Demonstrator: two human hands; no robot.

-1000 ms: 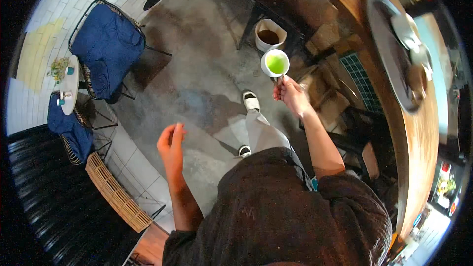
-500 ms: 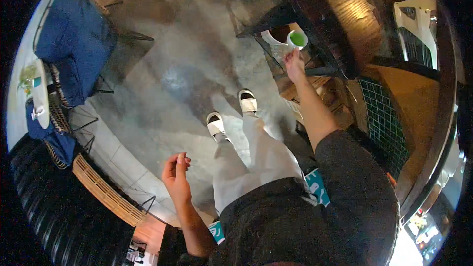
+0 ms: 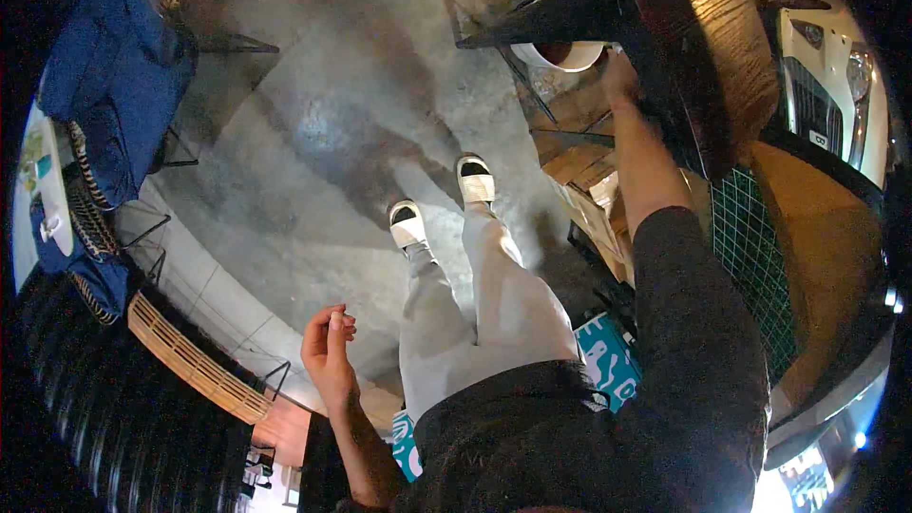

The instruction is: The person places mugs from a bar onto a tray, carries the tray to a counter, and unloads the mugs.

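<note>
White bucket (image 3: 545, 58), partly hidden by dark seat (image 3: 608, 0); right hand (image 3: 622, 82) blurred, grip unclear; left hand (image 3: 329, 350) loosely closed.

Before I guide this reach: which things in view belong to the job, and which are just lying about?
Apparently the job:
right hand, fingers partly hidden
white container near it

Apparently just about:
blue-covered chair
slatted bench
green gridded panel
white side table
</note>
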